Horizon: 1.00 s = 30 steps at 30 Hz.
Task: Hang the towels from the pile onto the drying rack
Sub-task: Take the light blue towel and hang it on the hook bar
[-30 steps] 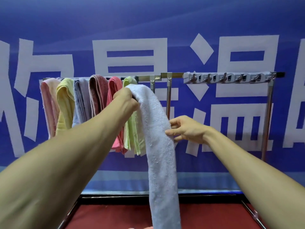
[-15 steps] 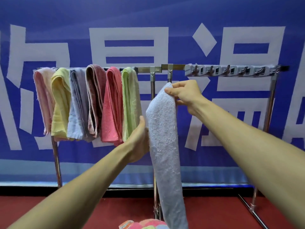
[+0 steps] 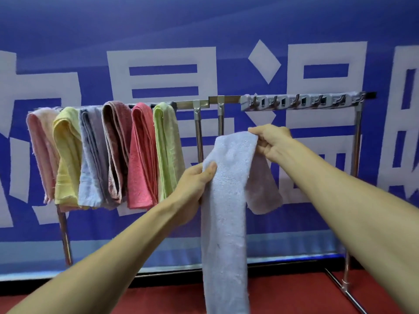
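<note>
A long pale blue towel (image 3: 224,223) hangs in front of the metal drying rack (image 3: 192,104), folded over at its top, with a short flap dropping behind on the right. My right hand (image 3: 272,141) pinches the folded top edge. My left hand (image 3: 195,186) grips the towel's left edge lower down, thumb on the front. Several towels hang on the rack's left half: pink (image 3: 40,155), yellow (image 3: 65,159), light blue (image 3: 90,164), brownish (image 3: 115,150), coral red (image 3: 142,159) and light green (image 3: 167,150). The held towel sits below the bar, not on it.
A grey strip of hooks (image 3: 301,102) covers the bar's right half. Bare bar runs between the green towel and the hooks. Two rack posts (image 3: 220,118) stand near the middle. A blue banner wall (image 3: 204,30) is behind; red floor (image 3: 294,295) below, with the rack's right foot (image 3: 344,288).
My right hand has shifted right and slightly down with the towel's top, which now folds over with a flap behind. My left hand stayed on the towel's left edge. The view tilted.
</note>
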{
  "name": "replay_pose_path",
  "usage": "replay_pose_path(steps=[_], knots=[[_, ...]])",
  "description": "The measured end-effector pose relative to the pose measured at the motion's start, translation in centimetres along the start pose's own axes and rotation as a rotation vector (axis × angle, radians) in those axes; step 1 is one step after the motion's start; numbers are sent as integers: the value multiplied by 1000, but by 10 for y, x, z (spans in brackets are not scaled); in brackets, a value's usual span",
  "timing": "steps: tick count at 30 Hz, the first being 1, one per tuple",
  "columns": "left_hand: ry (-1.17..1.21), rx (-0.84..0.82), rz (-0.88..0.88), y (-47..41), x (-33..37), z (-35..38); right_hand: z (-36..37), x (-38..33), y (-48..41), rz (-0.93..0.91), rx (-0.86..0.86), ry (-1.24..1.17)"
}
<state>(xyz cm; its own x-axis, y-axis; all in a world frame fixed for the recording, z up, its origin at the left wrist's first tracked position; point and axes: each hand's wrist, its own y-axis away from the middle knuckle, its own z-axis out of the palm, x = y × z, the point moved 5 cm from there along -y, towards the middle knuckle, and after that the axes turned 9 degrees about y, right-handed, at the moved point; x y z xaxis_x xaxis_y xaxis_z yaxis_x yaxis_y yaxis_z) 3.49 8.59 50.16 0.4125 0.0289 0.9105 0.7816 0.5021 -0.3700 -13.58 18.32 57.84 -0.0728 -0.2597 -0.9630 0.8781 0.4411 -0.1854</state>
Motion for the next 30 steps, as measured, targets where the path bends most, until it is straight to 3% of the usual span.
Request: replay_pose_path(steps=[4,7,8,11,16,18,23,27,30], knots=[[-128,16,84,-13,28,27,-16,9,1,-29,-8,351],[-234,-2,123,-26,40,43,-22,4,7,-197,45,884],[-274,-29,131,-31,43,47,-22,1,11,-275,57,935],[-419,-150,155,-42,49,60,-12,-5,25,-373,-116,724],[-503,-210,131,-53,64,65,11,20,28,49,-587,137],[-556,-208,122,-56,72,61,17,25,30,132,-713,14],[-566,-161,145,-59,88,54,16,10,33,42,-798,10],[-497,-109,72,-68,88,47,3,-9,28,-50,-752,109],[-411,-94,12,-74,82,46,-2,-23,17,-60,-703,-86]])
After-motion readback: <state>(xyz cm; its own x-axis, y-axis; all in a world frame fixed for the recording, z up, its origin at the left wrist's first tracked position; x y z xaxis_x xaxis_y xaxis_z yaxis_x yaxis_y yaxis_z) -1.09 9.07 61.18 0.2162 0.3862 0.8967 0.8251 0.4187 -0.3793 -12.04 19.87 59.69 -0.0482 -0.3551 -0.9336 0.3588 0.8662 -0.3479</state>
